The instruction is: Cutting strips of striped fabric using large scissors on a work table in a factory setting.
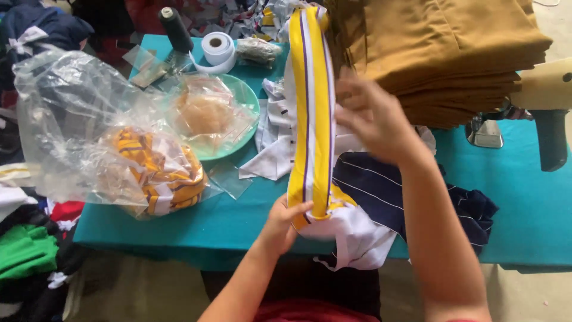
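Note:
A long yellow ribbed band (311, 113) with white and purple stripes runs from the table's far edge toward me. My left hand (282, 220) grips its near end, where it meets a white garment (357, 235). My right hand (372, 119) is blurred and pinches the band's right edge about halfway up. Under the white garment lies a navy striped piece of cloth (393, 191).
The teal table (524, 197) bears a tall stack of folded mustard cloth (441, 53), a sewing machine (536, 107) at right, a clear bag of yellow striped bands (158, 173), a green plate (247, 119) with small bags, a white tape roll (217, 49) and a black thread cone (176, 28).

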